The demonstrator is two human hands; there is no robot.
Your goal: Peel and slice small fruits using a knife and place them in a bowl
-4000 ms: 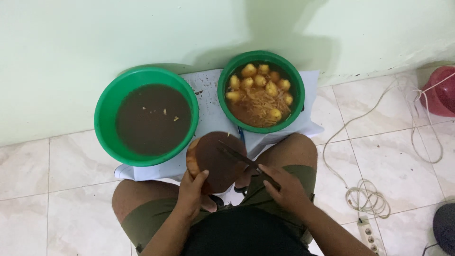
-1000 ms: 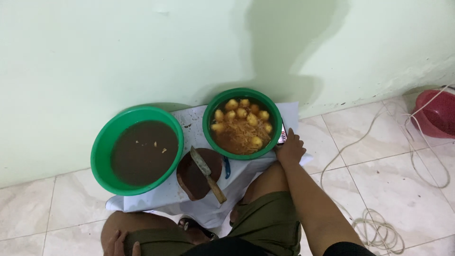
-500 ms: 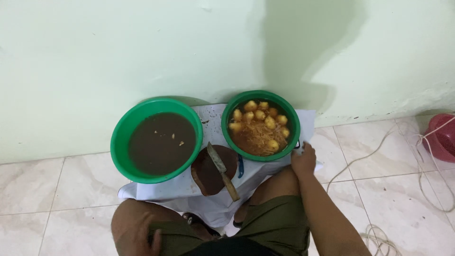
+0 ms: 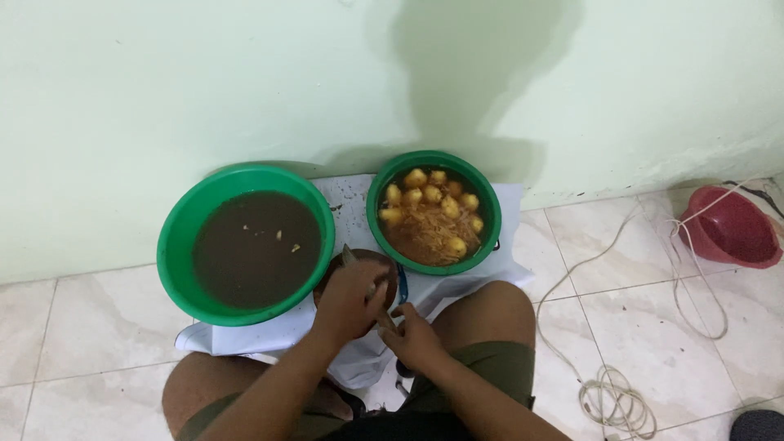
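Both hands came together — left hand [image 4: 349, 300] now covers the board [image 4: 358, 280].

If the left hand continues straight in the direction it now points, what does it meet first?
The left hand points toward the wall, lying over a round brown board. Past that, it would probably meet the rim of the large green basin of dark liquid, though depth is unclear.

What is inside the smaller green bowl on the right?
The smaller green bowl holds a heap of orange-brown shreds with round yellow pieces along the far side and right. What lies beneath the heap, and the bowl's bottom, is covered and cannot be seen.
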